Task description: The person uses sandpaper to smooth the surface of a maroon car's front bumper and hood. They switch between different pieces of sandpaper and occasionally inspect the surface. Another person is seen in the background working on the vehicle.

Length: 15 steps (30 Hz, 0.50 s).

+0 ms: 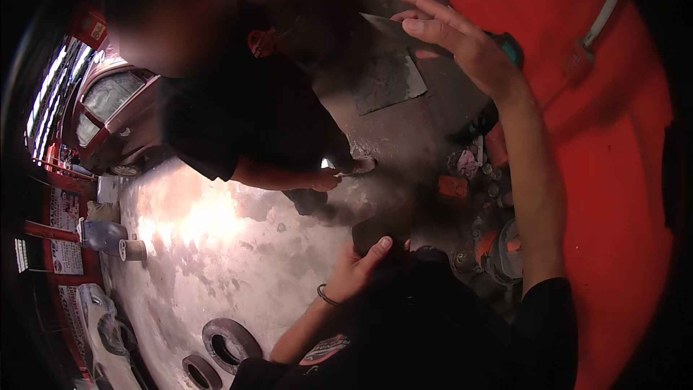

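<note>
i see the left hand (354, 269) grip a dark flat object (374, 230) below the raised right hand (473, 47), its fingers (431, 6) outstretched near the red wall (613, 173), seemingly a gesturing step whose next move needs a steady hold.

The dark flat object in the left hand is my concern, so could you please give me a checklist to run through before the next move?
1. Dark flat object gripped by left hand: ok, thumb over it.
2. Right hand apart from that object: ok, raised with fingers extended.
3. Co-worker's hand apart from it: ok.
4. Object's underside: cannot tell, hidden.
5. Floor tidy beside red wall: not ok, assorted items lie there.
</note>
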### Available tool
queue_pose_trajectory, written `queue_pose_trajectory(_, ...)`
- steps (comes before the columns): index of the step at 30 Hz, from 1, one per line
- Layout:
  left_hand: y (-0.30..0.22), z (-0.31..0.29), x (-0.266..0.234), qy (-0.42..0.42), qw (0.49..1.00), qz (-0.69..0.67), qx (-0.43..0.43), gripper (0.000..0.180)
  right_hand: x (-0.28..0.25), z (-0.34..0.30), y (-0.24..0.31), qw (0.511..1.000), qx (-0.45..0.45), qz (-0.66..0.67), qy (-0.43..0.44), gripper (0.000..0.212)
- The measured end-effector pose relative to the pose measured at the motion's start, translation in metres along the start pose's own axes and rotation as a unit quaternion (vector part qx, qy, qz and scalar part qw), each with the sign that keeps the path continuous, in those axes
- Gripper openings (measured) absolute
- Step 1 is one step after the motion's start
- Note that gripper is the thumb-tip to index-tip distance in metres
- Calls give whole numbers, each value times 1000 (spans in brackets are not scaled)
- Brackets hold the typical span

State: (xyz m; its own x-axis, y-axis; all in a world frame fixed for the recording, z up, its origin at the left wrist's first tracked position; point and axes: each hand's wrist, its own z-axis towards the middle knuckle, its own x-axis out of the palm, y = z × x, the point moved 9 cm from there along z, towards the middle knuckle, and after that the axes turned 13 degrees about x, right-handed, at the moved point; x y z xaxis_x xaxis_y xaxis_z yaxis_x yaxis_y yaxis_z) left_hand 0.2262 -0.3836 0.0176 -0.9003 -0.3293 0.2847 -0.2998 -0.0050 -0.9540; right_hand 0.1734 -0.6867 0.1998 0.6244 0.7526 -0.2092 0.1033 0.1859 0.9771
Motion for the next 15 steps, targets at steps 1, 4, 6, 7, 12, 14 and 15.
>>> queue_pose_trajectory(1, 2, 17, -6, 16, 1000, 4, -1, 35, -6, 6, -11, 1000, 6, -14, -7, 73)
queue_pose_trajectory(4, 21, 60, -22, 9, 1000, 11, -15, 35, -35, 5, -94, 994, 97, 37, -37, 67)
queue_pose_trajectory(6, 23, 94, -30, -9, 999, 12, -28, 33, -44, -15, -208, 957, 218, 184, -58, 55)
queue_pose_trajectory(7, 21, 113, -35, -16, 999, 19, -36, 33, -45, -31, -267, 932, 253, 239, -102, 51)
queue_pose_trajectory(12, 27, 229, -73, -76, 996, -21, -36, 35, -18, -191, -484, 737, 575, 206, -290, 63)
queue_pose_trajectory(14, 16, 295, -84, -96, 994, -45, -6, 31, 3, -244, -525, 647, 674, 203, -293, 77)
queue_pose_trajectory(15, 8, 324, -94, -123, 991, -60, 8, 30, 9, -258, -533, 610, 707, 196, -299, 83)
